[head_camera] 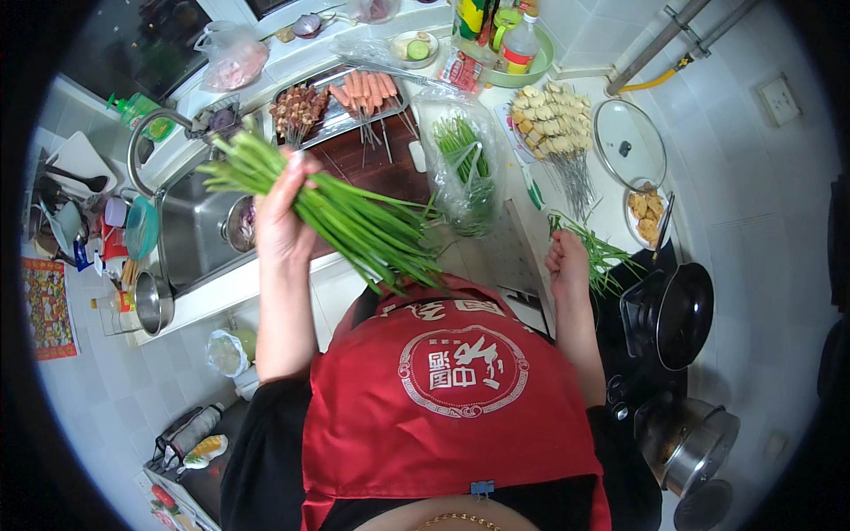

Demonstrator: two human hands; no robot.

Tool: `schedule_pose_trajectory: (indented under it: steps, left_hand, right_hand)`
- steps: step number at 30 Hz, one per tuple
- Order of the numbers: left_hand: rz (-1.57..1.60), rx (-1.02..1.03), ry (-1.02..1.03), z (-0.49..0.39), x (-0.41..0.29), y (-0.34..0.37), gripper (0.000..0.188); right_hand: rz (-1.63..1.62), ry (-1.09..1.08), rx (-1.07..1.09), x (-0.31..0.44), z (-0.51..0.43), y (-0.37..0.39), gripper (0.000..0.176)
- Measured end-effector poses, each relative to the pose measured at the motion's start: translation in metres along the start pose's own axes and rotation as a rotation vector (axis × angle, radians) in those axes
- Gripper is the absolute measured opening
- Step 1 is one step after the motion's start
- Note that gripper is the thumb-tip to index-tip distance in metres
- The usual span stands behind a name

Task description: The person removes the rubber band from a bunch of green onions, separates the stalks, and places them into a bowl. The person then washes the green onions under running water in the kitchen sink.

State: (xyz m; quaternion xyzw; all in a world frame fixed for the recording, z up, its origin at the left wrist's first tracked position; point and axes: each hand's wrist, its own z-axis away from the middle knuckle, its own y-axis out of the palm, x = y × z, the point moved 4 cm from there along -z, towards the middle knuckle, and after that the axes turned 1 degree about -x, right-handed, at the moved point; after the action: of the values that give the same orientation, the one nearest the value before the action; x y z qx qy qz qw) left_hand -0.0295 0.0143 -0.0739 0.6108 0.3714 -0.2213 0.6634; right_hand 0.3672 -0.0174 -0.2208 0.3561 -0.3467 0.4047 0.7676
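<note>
My left hand [287, 206] is closed around a thick bunch of green garlic chives [362, 229], raised over the sink's right edge, with the pale cut ends at upper left and the leaves slanting down toward my apron. My right hand [568, 260] grips a smaller bunch of thin green leaves [601, 259] at the counter's edge beside the stove. Between the hands, further off, a clear plastic bag [465, 172] with more green stalks lies on the counter. A knife with a green and white handle [530, 182] rests to its right.
A metal tray [330, 137] holds skewered meat [299, 113] and sausages [365, 89]. Sliced skewers [554, 119] lie near a glass lid [629, 145] and a plate of browned food [645, 212]. A steel sink [192, 226] is at left; a black pan [685, 316] stands at right.
</note>
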Motion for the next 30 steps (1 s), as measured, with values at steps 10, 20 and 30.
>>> schedule_pose_trajectory:
  steps: [10,20,30]
  left_hand:
    - [-0.007,0.025,0.026,0.029,-0.030,-0.058,0.014]
    - [-0.003,-0.096,-0.018,0.033,-0.030,-0.073,0.018]
    - [-0.058,-0.285,-0.013,0.040,-0.048,-0.115,0.019]
  right_hand:
    - [2.061,-0.022,-0.433,0.018,-0.052,-0.110,0.040]
    - [1.030,-0.918,0.359,0.032,-0.108,0.193,0.017]
    - [1.686,-0.541,0.081,-0.082,-0.265,0.264,0.023]
